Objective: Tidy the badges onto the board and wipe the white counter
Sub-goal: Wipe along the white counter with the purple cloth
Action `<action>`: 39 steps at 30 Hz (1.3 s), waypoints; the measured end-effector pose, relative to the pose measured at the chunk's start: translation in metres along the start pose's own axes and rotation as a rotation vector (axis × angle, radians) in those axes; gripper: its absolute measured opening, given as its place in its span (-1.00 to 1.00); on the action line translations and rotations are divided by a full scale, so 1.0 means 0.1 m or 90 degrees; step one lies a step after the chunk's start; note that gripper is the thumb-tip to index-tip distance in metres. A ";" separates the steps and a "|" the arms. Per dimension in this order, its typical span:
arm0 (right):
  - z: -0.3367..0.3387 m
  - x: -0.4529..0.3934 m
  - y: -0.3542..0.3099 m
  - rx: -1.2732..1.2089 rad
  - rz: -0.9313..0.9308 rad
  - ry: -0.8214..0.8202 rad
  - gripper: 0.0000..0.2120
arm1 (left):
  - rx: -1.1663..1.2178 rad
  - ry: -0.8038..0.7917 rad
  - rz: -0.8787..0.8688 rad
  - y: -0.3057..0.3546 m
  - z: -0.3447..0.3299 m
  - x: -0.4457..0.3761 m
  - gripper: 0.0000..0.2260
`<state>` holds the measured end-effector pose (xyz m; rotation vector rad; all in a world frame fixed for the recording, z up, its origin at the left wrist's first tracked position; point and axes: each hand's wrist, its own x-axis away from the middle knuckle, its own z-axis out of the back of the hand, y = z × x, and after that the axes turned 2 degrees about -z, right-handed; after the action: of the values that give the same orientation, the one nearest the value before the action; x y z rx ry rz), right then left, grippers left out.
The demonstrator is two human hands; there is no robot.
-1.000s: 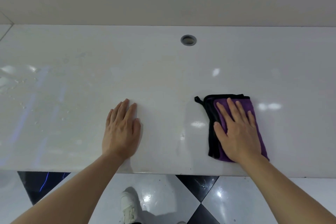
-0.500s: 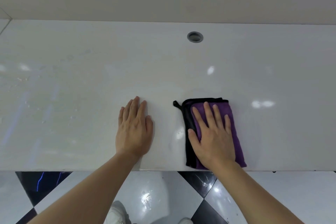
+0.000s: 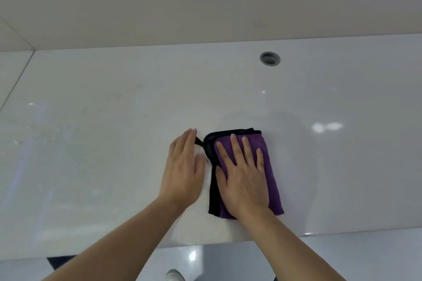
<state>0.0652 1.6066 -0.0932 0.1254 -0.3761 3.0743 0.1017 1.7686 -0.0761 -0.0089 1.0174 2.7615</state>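
Note:
A folded purple cloth with a black edge (image 3: 270, 166) lies on the glossy white counter (image 3: 102, 134) near its front edge. My right hand (image 3: 242, 175) presses flat on the cloth with its fingers spread and straight. My left hand (image 3: 183, 169) rests flat on the bare counter right beside the cloth's left side, fingers together, touching the cloth's black loop. No badges or board are in view.
A round grey hole (image 3: 270, 58) sits in the counter at the back right. A beige wall (image 3: 205, 2) rises behind the counter. Faint smears and droplets mark the counter at the left. Below the front edge shows a black-and-white tiled floor (image 3: 342, 258) and a white shoe.
My right hand has slid the cloth leftward along the counter until it meets my left hand. The left hand has stayed flat on the counter.

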 end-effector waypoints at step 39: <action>0.21 -2.75 -0.27 -0.061 -0.007 0.058 -0.51 | -0.263 -0.005 0.107 -1.93 1.30 -2.52 -0.39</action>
<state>0.3416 1.6193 -0.0901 -0.0158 -0.5151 3.0313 0.3932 1.9492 -0.0825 0.0290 0.4471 3.0700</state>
